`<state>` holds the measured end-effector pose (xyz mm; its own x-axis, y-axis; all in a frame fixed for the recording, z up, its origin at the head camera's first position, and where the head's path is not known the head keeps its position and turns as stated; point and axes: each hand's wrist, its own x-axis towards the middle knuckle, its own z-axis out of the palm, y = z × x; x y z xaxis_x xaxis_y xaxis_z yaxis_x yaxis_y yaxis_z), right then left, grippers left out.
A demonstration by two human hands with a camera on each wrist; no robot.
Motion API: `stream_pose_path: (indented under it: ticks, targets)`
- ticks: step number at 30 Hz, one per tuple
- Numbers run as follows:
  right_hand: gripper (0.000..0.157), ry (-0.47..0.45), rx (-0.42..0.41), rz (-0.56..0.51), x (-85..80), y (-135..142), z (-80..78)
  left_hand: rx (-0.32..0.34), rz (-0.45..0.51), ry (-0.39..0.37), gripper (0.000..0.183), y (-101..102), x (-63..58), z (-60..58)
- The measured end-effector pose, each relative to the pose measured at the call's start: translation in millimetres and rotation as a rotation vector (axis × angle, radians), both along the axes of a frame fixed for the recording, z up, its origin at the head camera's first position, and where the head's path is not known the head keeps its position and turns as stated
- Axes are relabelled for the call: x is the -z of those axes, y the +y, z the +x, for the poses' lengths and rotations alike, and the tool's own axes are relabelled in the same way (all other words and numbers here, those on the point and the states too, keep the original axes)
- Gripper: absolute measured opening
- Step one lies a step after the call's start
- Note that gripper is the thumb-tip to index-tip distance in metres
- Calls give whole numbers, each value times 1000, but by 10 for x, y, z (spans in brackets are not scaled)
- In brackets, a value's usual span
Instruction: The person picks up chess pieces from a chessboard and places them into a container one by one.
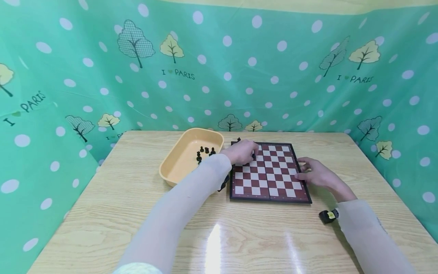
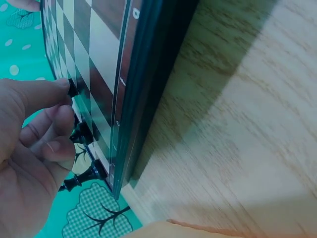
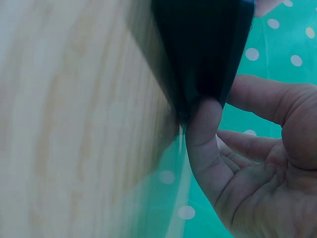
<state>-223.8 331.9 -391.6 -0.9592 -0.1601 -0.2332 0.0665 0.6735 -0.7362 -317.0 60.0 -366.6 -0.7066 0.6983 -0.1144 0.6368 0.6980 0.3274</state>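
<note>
A brown-and-white chessboard (image 1: 282,177) with a black rim lies flat on the table. Over its far left part, my left hand (image 1: 243,152) pinches a small black chess piece (image 2: 73,88) at the board's surface; the fingers cover most of it. Two other black chess pieces stand on the board near that hand, one (image 2: 81,133) partly behind the fingers and a taller one (image 2: 89,174) at the corner. My right hand (image 1: 317,173) grips the board's right edge between thumb and fingers, as the right wrist view shows at the dark rim (image 3: 203,49).
A light orange plastic tub (image 1: 172,161) stands left of the board, with several black chess pieces (image 1: 199,156) inside. My left forearm passes over its near right side. Behind the wooden table (image 1: 137,213) hangs a green dotted curtain (image 1: 226,91).
</note>
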Motion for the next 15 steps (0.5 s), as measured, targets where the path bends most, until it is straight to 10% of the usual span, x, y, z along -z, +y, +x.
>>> stream_pose_path:
  ticks: [15]
  targets:
    - [69, -18, 15, 4, -15, -13, -2, 17, -1, 20, 14, 19, 7, 32]
